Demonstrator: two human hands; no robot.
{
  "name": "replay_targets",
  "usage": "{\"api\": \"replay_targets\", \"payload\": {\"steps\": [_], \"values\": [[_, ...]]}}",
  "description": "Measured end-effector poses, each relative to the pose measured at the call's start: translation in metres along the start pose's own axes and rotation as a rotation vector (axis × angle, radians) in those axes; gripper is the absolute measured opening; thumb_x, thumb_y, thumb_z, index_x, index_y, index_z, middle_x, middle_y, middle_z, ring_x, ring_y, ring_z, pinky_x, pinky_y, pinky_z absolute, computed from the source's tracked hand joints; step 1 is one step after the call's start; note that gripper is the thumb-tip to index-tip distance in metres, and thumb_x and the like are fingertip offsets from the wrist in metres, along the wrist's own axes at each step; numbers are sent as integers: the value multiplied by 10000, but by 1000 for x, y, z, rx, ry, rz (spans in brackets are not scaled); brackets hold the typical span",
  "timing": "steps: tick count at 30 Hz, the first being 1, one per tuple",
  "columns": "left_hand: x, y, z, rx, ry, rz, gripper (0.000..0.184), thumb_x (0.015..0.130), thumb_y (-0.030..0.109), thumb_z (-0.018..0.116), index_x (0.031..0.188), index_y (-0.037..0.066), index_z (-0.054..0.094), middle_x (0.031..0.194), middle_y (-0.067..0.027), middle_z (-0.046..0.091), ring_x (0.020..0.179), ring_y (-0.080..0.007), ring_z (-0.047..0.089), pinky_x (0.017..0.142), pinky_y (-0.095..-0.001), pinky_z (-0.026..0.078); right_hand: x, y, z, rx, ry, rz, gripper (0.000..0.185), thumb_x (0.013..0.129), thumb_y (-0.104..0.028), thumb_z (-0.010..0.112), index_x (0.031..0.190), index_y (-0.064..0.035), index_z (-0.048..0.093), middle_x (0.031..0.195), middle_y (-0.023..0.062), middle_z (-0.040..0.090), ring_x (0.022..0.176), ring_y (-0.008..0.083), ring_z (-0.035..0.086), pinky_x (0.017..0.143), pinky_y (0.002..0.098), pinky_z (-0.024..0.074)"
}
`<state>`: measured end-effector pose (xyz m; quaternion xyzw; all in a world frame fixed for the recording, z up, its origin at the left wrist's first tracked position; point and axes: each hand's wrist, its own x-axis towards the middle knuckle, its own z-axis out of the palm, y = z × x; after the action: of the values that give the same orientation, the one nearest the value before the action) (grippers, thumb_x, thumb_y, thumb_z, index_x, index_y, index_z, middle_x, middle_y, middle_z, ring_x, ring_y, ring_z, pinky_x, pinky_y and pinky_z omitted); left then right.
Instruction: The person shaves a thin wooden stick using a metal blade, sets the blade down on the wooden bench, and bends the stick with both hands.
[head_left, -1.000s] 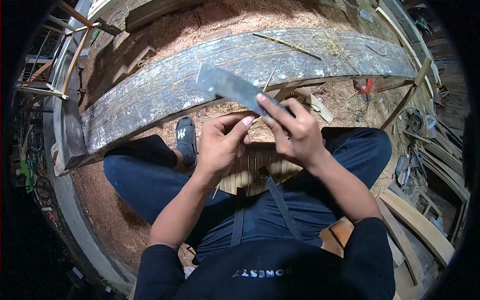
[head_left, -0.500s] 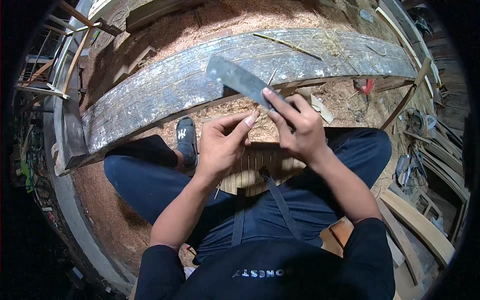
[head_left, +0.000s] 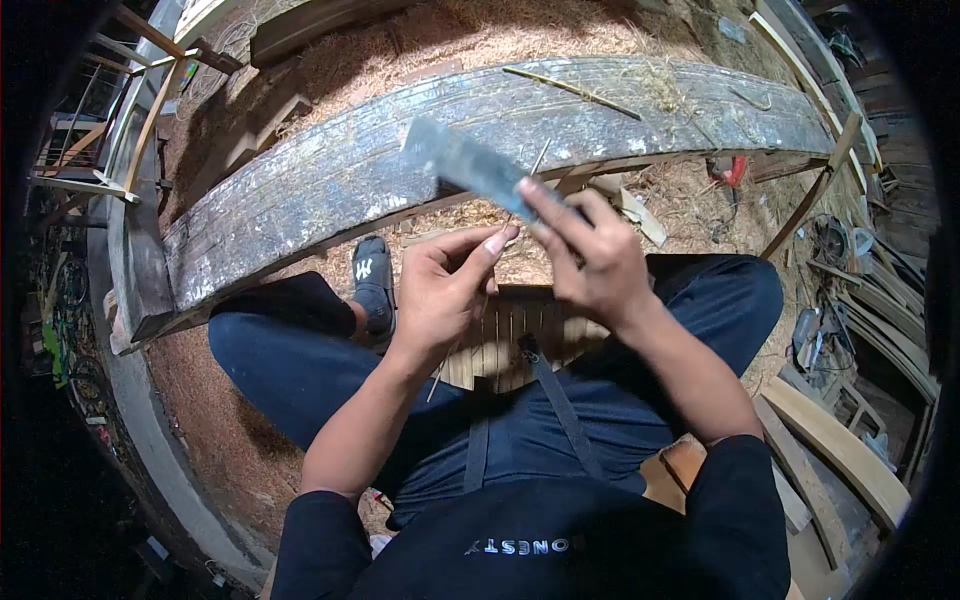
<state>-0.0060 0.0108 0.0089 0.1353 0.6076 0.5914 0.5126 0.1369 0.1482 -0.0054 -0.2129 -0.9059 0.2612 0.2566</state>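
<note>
One broad, flat metal blade [head_left: 462,163], slightly blurred, slants toward the upper left from the right hand [head_left: 600,250], which is closed around its near end with one digit laid along its face. Just beside it, the left hand [head_left: 440,285] pinches a thin strip [head_left: 436,385] between thumb and fingertips. The strip's lower end shows below that hand, over dark trousers [head_left: 300,350]; what looks like its other end shows past the blade, over a long weathered plank [head_left: 300,190]. Whether blade and strip touch, I cannot tell. Good control probably calls for a firm pinch that does not bend so slender a piece, the left thumb clear of the edge, and a shallow, steady blade angle.
</note>
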Motion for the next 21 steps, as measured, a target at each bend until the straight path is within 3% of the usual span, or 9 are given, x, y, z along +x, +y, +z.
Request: {"api": "replay_targets", "payload": {"steps": [1, 3, 5, 7, 10, 13, 15, 21], "values": [[-1, 4, 3, 0, -15, 26, 152, 977, 134, 675, 969, -11, 719, 669, 27, 587, 470, -25, 446, 414, -208, 326, 3, 4, -1, -36, 26, 13, 473, 898, -181, 724, 1364, -228, 660, 870, 139, 631, 604, 277, 667, 528, 387, 566], [0, -1, 3, 6, -19, 35, 157, 982, 137, 669, 972, -10, 722, 666, 30, 585, 473, -26, 447, 422, -199, 326, -2, -4, -3, -1, -27, -69, 480, 901, -193, 721, 1373, -245, 653, 873, 145, 632, 613, 270, 672, 512, 376, 558], [1, -13, -3, 83, 64, -14, 229, 1004, 176, 662, 1122, -5, 735, 656, 39, 576, 471, -23, 441, 419, -196, 317, -9, -7, 7, 62, 4, -169, 484, 913, -202, 707, 1389, -260, 640, 883, 145, 634, 614, 249, 671, 501, 372, 557], [-1, -2, -7, 15, -21, -80, 243, 1018, 206, 655, 1124, 6, 743, 667, 30, 596, 525, -17, 471, 466, -199, 347, -6, 1, 2, -20, -31, -5, 497, 905, -212, 723, 1391, -267, 637, 853, 132, 611, 600, 266, 663, 493, 397, 542], [-1, 1, -1, 16, -80, 54, 214, 1016, 178, 647, 1024, -16, 736, 662, 23, 597, 544, -17, 491, 468, -212, 361, -2, 5, -2, -32, 5, -66, 495, 896, -205, 730, 1379, -269, 646, 832, 119, 602, 578, 280, 651, 495, 403, 537], [3, -9, -5, 54, -13, 35, 209, 1018, 159, 640, 1061, -18, 742, 663, 23, 599, 553, -19, 494, 471, -213, 362, -10, -12, 5, 78, -29, -85, 477, 895, -195, 728, 1362, -262, 659, 833, 134, 611, 599, 295, 657, 514, 398, 546], [3, -4, -6, 91, -48, 48, 206, 1013, 153, 643, 1042, -26, 740, 664, 22, 605, 553, -26, 502, 469, -215, 366, -2, -6, -1, -16, -47, 9, 483, 897, -200, 727, 1370, -270, 654, 852, 136, 622, 620, 293, 671, 541, 393, 566], [4, -6, -7, 52, -60, 45, 192, 1006, 144, 651, 1029, -20, 748, 666, 21, 602, 559, -33, 504, 478, -218, 373, -6, -9, 3, 82, -39, -113, 479, 901, -206, 729, 1373, -236, 652, 864, 148, 619, 615, 315, 663, 526, 415, 544]]}}
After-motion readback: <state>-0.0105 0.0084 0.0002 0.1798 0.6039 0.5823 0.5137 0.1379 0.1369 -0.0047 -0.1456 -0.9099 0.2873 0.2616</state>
